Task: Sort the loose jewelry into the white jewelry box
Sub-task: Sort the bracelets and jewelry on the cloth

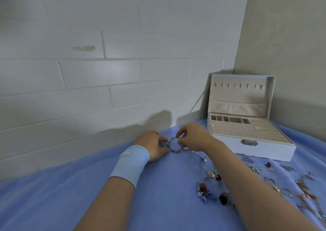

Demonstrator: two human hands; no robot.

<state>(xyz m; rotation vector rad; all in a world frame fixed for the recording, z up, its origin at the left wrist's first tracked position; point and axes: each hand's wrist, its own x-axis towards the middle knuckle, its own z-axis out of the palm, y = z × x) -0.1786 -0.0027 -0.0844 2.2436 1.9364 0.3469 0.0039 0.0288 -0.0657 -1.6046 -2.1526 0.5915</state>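
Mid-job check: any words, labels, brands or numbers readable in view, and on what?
No text reads anywhere in this view.
Pale mark on the blue wristband: too blurred to read.
The metal latch of the white jewelry box: no legible marking.

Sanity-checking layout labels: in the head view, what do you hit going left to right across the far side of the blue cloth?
Light blue wristband → left hand → beaded bracelet, pinched by both hands → right hand → white jewelry box, lid open.
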